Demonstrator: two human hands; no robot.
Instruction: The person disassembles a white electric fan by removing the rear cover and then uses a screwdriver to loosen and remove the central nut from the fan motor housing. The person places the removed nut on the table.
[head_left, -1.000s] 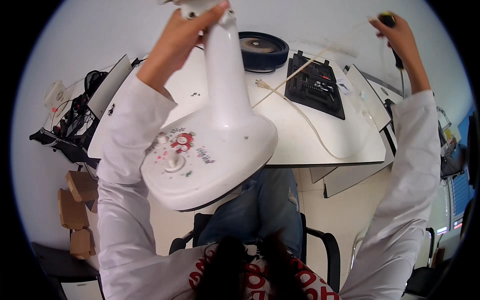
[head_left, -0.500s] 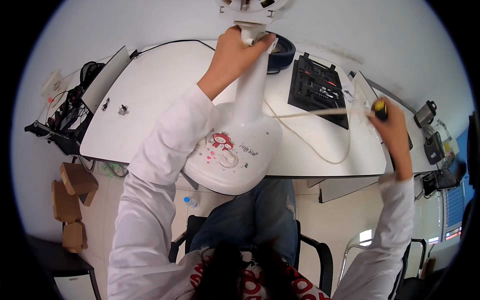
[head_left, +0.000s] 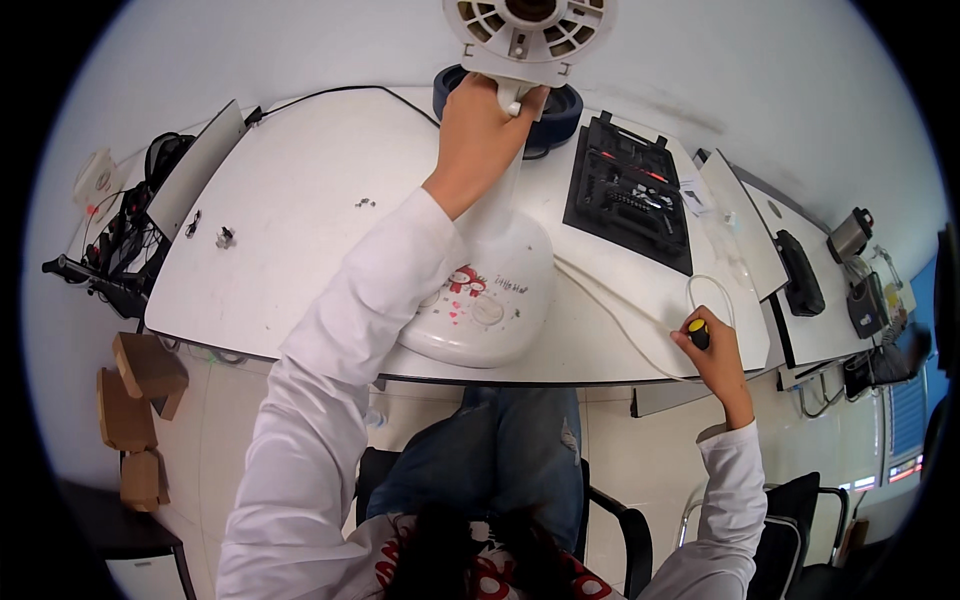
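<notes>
My left hand point(head_left: 478, 140) is wrapped round the top of the neck of a white desk fan point(head_left: 480, 335), just below its round slotted motor housing point(head_left: 528, 28). The fan's wide base, printed with red cartoon figures, is at the table's near edge. My right hand point(head_left: 722, 365) is closed on a screwdriver point(head_left: 698, 333) with a yellow and black handle; its shaft cannot be made out. From the base a pale power cord point(head_left: 612, 300) runs right and loops close to my right hand.
An open black tool case point(head_left: 630, 190) lies right of the fan. A dark blue ring-shaped item point(head_left: 560, 118) stands behind the neck. Small metal parts point(head_left: 226, 238) lie on the white table point(head_left: 300, 270). Tangled black cables point(head_left: 125, 215) sit beyond the left panel; cardboard boxes point(head_left: 125, 410) are below.
The fan has come down from a raised, tilted position over the table edge, and its motor housing shows more. My right hand has moved left and nearer with the screwdriver.
</notes>
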